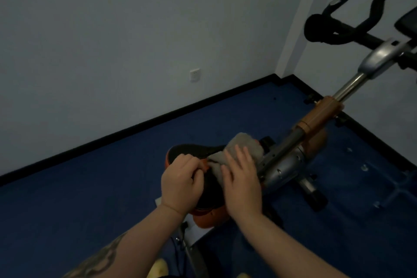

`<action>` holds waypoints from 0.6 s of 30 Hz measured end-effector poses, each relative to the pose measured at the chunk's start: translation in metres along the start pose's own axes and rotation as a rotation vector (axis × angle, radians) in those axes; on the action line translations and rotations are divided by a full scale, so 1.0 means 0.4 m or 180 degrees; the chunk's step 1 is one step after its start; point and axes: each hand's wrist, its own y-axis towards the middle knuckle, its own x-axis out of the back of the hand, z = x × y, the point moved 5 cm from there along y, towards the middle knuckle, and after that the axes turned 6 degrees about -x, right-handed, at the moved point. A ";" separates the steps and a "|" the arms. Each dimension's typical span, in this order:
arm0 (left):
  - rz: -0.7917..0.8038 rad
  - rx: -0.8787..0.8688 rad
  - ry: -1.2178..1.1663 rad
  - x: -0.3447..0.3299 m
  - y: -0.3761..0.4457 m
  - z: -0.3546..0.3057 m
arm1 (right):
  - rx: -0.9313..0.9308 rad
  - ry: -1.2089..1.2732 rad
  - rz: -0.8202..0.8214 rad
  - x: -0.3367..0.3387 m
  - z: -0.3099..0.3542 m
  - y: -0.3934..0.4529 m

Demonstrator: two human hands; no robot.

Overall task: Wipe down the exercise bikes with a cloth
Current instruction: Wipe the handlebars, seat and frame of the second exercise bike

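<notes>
The bike [293, 149] stands on the blue floor [90, 210] near the corner of the room, its long axis running from the saddle [194, 153] low in the middle up and to the right, toward the black handlebars [338, 31] at the top right edge. The saddle is black with an orange rim, and its narrow nose points along that same line toward the silver and orange frame tube. A grey cloth [243, 144] lies draped over the nose end of the saddle, bunched and slightly raised at its far side. The right hand [241, 178] lies flat on the cloth, fingers straight and spread, pointing up and away from the person, palm down, with the forearm coming in from the lower right. The left hand [180, 183] is just beside it on the near left side of the saddle, fingers curled; the fingertips seem to pinch the near edge of the cloth at the saddle rim, though blur keeps me from being sure. The left forearm comes up from the bottom left, and a dark tattoo shows on it. A white socket [194, 74] sits on the pale wall [112, 40] behind, above the black skirting [135, 128]
</notes>
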 end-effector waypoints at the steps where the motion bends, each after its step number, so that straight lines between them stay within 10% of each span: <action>1: -0.0008 0.0036 -0.0055 0.000 -0.001 0.003 | 0.0095 0.0079 0.0078 -0.028 0.032 -0.026; 7: -0.0021 0.0170 -0.0417 0.003 -0.007 0.019 | 0.0846 -0.0581 0.0547 0.011 0.004 0.047; 13: 0.0335 -0.0334 -0.0457 0.014 -0.095 0.031 | -0.0246 -0.0268 0.0032 -0.038 0.060 0.019; 18: 0.0654 -0.0504 -0.0706 0.027 -0.082 0.050 | 0.0045 -0.0470 0.0216 -0.015 0.025 0.010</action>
